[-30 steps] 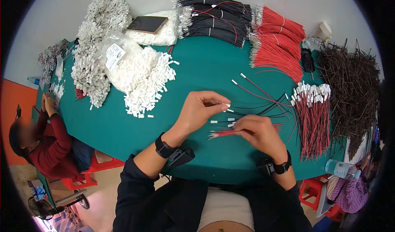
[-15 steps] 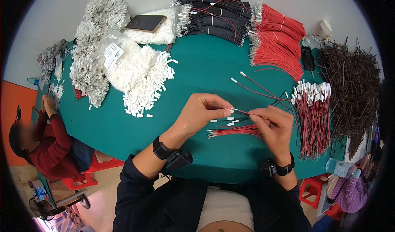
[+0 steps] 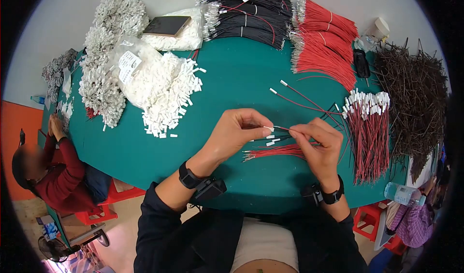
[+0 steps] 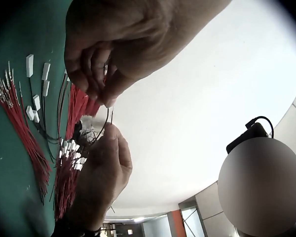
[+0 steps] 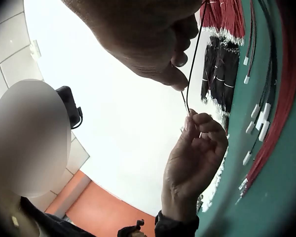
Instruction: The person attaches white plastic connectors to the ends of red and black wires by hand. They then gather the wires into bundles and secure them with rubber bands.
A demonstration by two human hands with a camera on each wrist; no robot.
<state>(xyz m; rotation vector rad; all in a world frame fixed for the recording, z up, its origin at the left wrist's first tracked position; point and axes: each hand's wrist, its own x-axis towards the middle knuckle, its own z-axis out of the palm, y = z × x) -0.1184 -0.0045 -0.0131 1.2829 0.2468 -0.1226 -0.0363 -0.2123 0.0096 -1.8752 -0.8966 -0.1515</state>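
Observation:
In the head view my left hand (image 3: 237,132) pinches a small white connector housing (image 3: 268,128) between thumb and forefinger. Facing it, my right hand (image 3: 320,141) pinches a thin red wire (image 3: 284,129), its metal end pointing at the housing. A black wire (image 5: 192,69) also runs up from the left fingertips past the right hand in the right wrist view. Beneath the hands lie loose red wires (image 3: 270,152) with bare metal ends. Several white housings (image 3: 270,143) on black wires lie just behind those.
Loose white housings (image 3: 166,99) spill from a bag at the left, with a phone (image 3: 167,26) behind. Black wire bundles (image 3: 249,21) and red wire bundles (image 3: 323,55) line the back. Right: red wires with white ends (image 3: 369,142) and a dark wire heap (image 3: 408,103). Another person (image 3: 60,176) sits left.
My right hand has lifted from the wires on the table, bringing a red wire up to the housing at my left fingertips. My left hand stays nearly in place.

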